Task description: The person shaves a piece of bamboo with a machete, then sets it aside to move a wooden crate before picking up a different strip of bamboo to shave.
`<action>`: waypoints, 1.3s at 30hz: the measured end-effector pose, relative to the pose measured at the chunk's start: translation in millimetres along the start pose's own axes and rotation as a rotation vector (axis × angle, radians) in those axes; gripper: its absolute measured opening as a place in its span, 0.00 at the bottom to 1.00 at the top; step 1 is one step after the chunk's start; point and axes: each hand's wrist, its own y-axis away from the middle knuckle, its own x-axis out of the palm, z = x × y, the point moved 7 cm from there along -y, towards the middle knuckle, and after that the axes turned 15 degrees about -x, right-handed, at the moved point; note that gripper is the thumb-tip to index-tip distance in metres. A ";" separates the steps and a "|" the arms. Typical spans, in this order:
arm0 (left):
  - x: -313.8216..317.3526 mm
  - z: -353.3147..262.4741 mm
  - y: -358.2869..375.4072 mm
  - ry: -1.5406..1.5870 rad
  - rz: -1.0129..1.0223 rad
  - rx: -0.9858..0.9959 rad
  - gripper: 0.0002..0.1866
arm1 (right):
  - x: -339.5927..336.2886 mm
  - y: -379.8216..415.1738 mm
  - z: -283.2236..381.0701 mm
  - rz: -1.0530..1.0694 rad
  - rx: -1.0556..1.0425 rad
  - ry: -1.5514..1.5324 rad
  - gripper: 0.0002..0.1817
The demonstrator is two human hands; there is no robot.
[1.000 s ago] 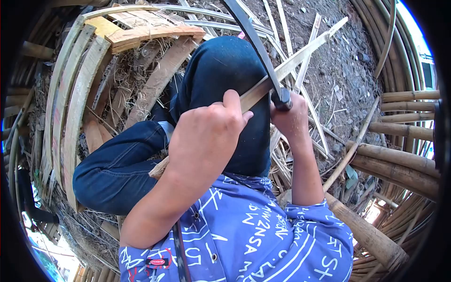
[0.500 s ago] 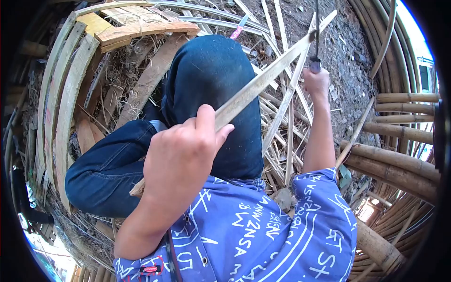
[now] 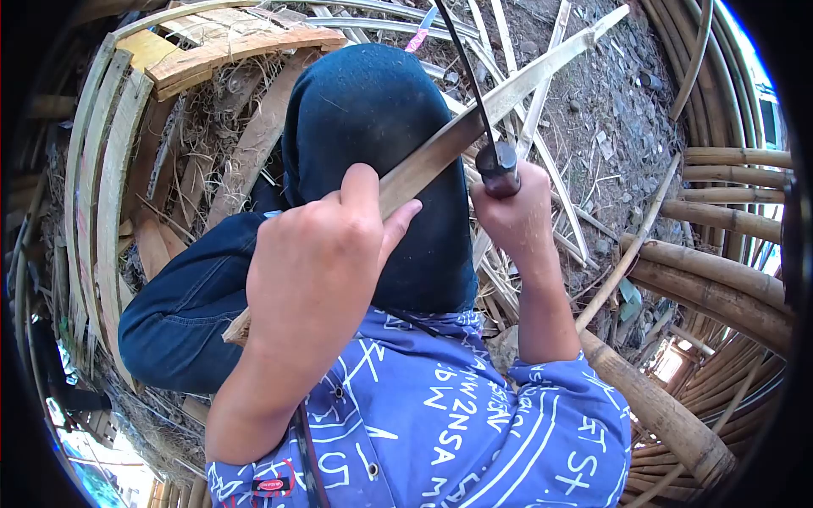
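My left hand [image 3: 318, 245] is closed around a long, flat bamboo strip [image 3: 517, 89]. The strip slants up and to the right across my raised knee [image 3: 373, 110], and its rough lower end pokes out behind my wrist. In my right hand [image 3: 521, 212] is the dark handle of a long knife [image 3: 498, 165], gripped just right of the knee. Seen nearly edge-on, its thin dark blade rises from the handle and crosses the bamboo strip around the middle of its visible length.
A slatted wooden frame [image 3: 246, 52] with straw and shavings inside stands at the left. Several loose strips [image 3: 542, 93] lie on the littered ground beyond my knee. Thick bamboo poles [image 3: 711, 271] are stacked at the right. A pink-handled knife [image 3: 417, 39] lies near the top.
My right hand has come left and toward me with the knife, from near the strip's far end to beside the knee. The strip has shifted slightly, still in my left hand.
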 end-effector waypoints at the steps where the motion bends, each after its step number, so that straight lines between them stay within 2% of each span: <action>1: -0.9 0.9 1.3 -0.009 -0.018 0.005 0.18 | 2.4 -4.2 -5.5 0.004 0.003 0.001 0.03; 3: 0.5 3.1 3.8 0.012 -0.040 0.016 0.18 | 1.6 -12.4 -5.4 -0.069 -0.156 0.119 0.03; 10: 1.2 10.4 12.4 0.124 -0.079 -0.016 0.17 | 1.5 -22.7 -6.7 0.051 -0.086 0.217 0.06; 17: -0.7 11.8 15.4 0.091 -0.088 -0.019 0.18 | -1.5 -25.0 -13.7 0.062 -0.056 0.299 0.07; 19: -2.1 13.0 18.2 0.090 -0.071 -0.033 0.18 | -6.4 -27.9 -17.5 -0.012 -0.063 0.299 0.07; 20: -3.2 14.1 19.4 0.085 -0.058 -0.046 0.18 | -13.2 -32.1 -55.8 0.034 -0.012 0.411 0.08; 21: -6.2 14.6 22.5 0.079 -0.061 -0.042 0.18 | -32.5 -33.7 -82.4 -0.050 0.199 0.290 0.09; 24: -14.9 19.5 26.2 0.066 -0.051 -0.058 0.18 | -70.5 -47.1 -147.2 -0.094 0.363 0.311 0.13; 27: -13.9 19.6 23.7 -0.019 -0.034 -0.015 0.17 | -61.9 -49.3 -160.6 -0.237 0.340 0.227 0.13; 31: -9.4 17.0 22.1 -0.001 -0.043 -0.028 0.17 | -51.5 -45.1 -134.2 -0.336 0.367 -0.096 0.12; 33: -7.8 15.0 21.0 0.024 -0.070 0.010 0.18 | -52.8 -36.0 -108.6 -0.381 0.347 -0.153 0.11; 35: -5.9 15.3 17.7 0.018 -0.042 -0.032 0.18 | -49.8 -26.7 -95.7 -0.313 0.308 -0.172 0.10; 37: -7.1 11.7 16.1 -0.002 -0.062 -0.007 0.19 | -45.5 -16.3 -62.2 -0.281 0.181 -0.131 0.10; 39: -5.3 15.7 14.4 0.096 0.015 -0.106 0.18 | -35.3 -5.8 -39.2 -0.134 0.246 -0.102 0.10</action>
